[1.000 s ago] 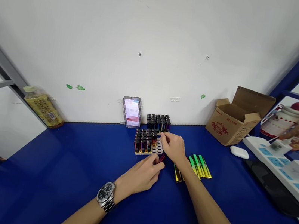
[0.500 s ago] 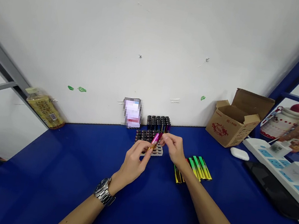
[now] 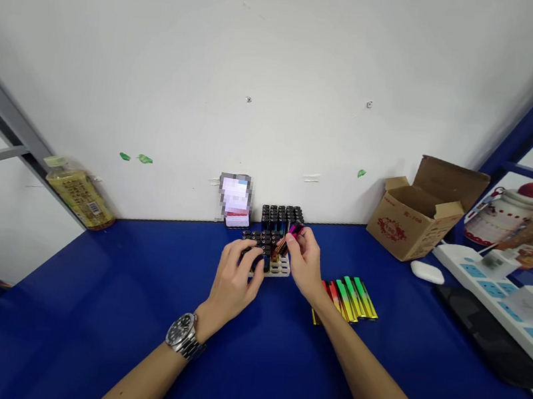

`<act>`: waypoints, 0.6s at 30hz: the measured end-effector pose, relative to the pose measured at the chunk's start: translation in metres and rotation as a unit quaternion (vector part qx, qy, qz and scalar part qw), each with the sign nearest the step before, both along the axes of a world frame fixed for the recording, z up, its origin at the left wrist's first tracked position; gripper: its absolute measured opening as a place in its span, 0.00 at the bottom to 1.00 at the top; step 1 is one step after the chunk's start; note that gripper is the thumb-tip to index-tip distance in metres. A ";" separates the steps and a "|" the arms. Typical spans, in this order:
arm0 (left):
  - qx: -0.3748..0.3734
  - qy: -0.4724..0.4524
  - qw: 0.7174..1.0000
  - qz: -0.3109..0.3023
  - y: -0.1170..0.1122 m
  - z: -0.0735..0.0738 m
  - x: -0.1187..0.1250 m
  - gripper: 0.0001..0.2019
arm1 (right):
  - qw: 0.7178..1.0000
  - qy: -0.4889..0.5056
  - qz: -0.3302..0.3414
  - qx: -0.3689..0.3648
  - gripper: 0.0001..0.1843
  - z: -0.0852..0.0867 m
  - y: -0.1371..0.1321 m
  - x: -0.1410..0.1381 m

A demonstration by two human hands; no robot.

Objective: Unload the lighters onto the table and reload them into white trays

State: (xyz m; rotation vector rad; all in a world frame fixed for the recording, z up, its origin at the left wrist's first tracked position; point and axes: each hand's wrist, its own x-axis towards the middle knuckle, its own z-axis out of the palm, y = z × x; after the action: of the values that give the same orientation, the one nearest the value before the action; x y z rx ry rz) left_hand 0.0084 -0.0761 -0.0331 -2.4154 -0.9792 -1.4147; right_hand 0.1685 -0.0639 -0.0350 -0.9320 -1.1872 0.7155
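My right hand pinches a slim shiny tube, purple at the top and gold lower down, tilted above the tray's right side. My left hand reaches over the front left of the tray, its fingers curved and apart around black-topped pieces; whether they touch one is hard to see. These pieces stand upright in rows in a pale tray with oval holes, some bare at the front right. To the right lie several flat shiny sleeves, green-yellow and red-yellow, partly behind my right forearm.
Another block of black pieces stands behind the tray. A phone leans on the wall. Right: an open carton, a white earbud case, a black slab and a power strip. Far left, a bottle leans.
My left hand has let go of the purple-gold tube and moved down and left to the black-topped pieces. My right hand now holds the tube alone, slightly farther right.
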 end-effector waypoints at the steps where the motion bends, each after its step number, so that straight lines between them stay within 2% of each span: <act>1: -0.010 0.010 1.000 0.021 0.002 -0.001 -0.001 0.12 | 1.000 0.017 0.010 -0.007 0.10 0.000 0.000 0.000; 6: -0.084 0.058 0.992 0.074 0.010 -0.010 -0.006 0.19 | 0.989 0.130 0.029 -0.059 0.07 0.001 0.002 -0.004; 11: -0.165 0.039 0.985 0.042 0.010 -0.018 -0.005 0.21 | 0.987 0.141 0.006 -0.078 0.06 0.001 0.004 -0.002; 18: -0.215 -0.029 0.976 0.029 0.009 -0.019 -0.002 0.22 | 0.982 0.137 0.038 -0.125 0.08 0.005 -0.002 -0.001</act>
State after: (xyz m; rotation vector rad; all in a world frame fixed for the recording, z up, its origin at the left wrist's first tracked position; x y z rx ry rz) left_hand 0.0062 -0.0670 -0.0525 -2.6146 -1.4932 -1.3748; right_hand 0.1671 -0.0662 -0.0298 -0.9623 -0.9064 1.0363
